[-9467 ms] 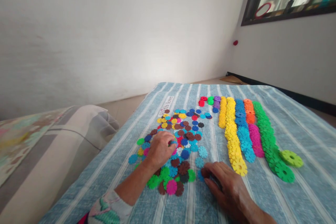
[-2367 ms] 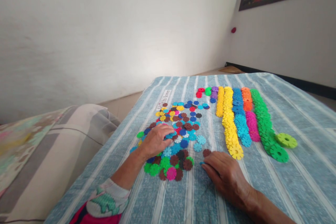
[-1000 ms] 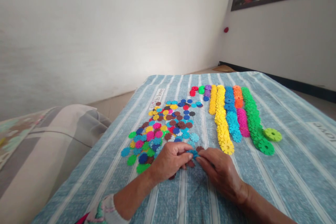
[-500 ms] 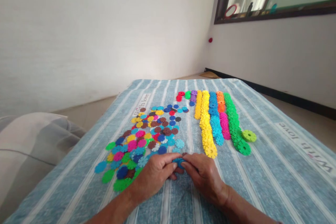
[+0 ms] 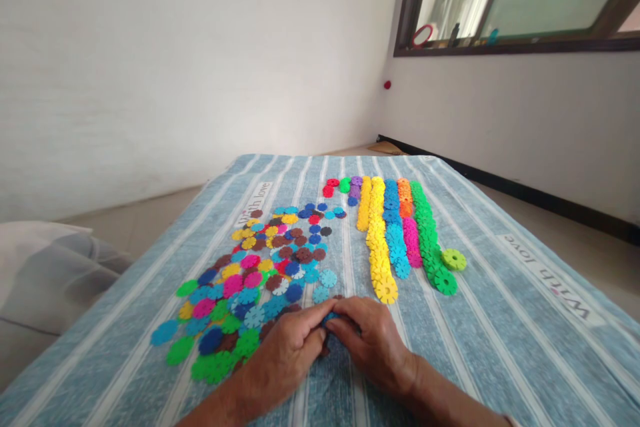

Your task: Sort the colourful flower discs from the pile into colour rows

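Left hand [image 5: 295, 350] and right hand [image 5: 375, 333] meet, fingertips pinching a mostly hidden blue piece [image 5: 329, 319] midway between the side edges of the cloth-covered table [image 5: 493, 340]; the step seems to be fitting or aligning it; the next move likely calls for steady, matched pressure.

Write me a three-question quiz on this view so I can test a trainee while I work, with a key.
1. Multiple choice: what colour shows on the piece held between the left hand and the right hand? a) yellow b) orange c) blue
2. True or false: the lime-green disc lies by the near end of the green row.
3. Fill in: as the camera sees it, the loose mixed discs lie to the ____ of the long yellow row.

Key: 1. c) blue; 2. true; 3. left.
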### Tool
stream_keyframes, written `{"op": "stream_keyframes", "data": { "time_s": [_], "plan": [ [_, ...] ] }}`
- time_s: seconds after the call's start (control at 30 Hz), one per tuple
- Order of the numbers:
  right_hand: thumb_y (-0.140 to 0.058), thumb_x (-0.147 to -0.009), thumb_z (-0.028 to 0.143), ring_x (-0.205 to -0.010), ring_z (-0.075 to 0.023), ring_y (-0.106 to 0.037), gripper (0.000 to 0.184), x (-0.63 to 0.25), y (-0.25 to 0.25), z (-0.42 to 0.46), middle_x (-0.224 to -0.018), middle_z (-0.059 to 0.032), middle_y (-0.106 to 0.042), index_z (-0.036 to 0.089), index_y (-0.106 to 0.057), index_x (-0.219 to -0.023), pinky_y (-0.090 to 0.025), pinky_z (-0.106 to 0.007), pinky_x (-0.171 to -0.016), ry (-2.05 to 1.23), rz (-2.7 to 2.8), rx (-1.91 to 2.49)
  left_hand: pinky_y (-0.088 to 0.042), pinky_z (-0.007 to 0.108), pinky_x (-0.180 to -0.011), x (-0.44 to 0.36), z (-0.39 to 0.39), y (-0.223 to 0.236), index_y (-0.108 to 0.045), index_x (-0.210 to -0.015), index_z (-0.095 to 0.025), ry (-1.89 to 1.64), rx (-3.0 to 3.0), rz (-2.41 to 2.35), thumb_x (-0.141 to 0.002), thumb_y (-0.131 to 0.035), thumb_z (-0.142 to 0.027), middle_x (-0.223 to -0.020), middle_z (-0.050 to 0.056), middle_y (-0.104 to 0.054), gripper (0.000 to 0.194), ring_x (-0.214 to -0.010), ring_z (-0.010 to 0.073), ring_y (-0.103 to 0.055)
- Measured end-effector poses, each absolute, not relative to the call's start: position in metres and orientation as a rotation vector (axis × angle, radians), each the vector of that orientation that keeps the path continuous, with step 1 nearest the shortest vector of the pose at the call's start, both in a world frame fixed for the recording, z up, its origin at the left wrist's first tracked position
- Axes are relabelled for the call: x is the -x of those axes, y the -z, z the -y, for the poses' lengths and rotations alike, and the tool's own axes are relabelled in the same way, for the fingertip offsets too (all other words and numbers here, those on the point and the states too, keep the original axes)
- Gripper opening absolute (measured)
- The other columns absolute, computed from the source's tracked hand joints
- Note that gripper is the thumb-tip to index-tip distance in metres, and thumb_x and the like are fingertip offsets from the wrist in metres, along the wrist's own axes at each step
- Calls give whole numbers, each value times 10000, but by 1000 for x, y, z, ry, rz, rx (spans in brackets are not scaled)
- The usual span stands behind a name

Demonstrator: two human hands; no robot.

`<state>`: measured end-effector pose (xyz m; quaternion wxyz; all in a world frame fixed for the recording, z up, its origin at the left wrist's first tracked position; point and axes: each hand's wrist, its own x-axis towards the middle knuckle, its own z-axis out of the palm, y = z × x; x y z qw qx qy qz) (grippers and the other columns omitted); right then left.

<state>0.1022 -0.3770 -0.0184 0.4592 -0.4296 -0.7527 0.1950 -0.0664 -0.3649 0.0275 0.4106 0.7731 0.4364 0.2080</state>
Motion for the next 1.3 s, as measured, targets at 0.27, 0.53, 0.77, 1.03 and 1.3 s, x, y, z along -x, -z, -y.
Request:
{"op": "stream_keyframes", "data": {
  "time_s": [0.27, 0.53, 0.77, 1.03, 1.3],
  "plan": [
    [-559, -855, 168, -604, -125, -540, 120, -103, 7, 379, -669, 25, -596, 198, -624, -758, -407, -217, -586, -686, 1840, 998, -512, 270, -925, 67, 363, -21, -616, -1260, -270, -585, -2053, -1068, -817, -472, -164, -1062, -6, -733, 478, -950, 169, -670],
    [-537, -873, 205, -572, -124, -517, 155, -128, -13, 376, -634, 22, -577, 191, -638, -756, -377, -226, -562, -562, 1946, 1058, -518, 282, -932, 66, 366, -22, -587, -1283, -240, -572, -1956, -1069, -825, -524, -209, -1153, 28, -710, 464, -1036, 176, -662],
    [-543, -854, 351, -529, -152, -509, 216, -206, -27, 351, -555, 25, -549, 202, -671, -764, -308, -254, -516, -294, 1866, 1709, -538, 238, -826, 68, 366, -20, -589, -1237, -192, -543, -1994, -1021, -841, -485, -185, -1020, 40, -732, 410, -910, 141, -688],
    [-562, -815, 272, -533, -156, -532, 198, -221, -15, 343, -555, 23, -584, 216, -644, -643, -288, -250, -501, -323, 1947, 1836, -482, 195, -703, 67, 364, -18, -629, -898, -183, -594, -2182, -917, -856, -447, -151, -823, 3, -679, 190, -769, 116, -642],
    [-574, -809, 217, -576, -170, -578, 137, -216, -9, 339, -601, 12, -627, 219, -691, -737, -291, -264, -534, -268, 2008, 1915, -424, 198, -667, 68, 364, -14, -624, -855, -181, -602, -2208, -899, -841, -432, -125, -794, -3, -649, 201, -725, 109, -587]
  ]
}}
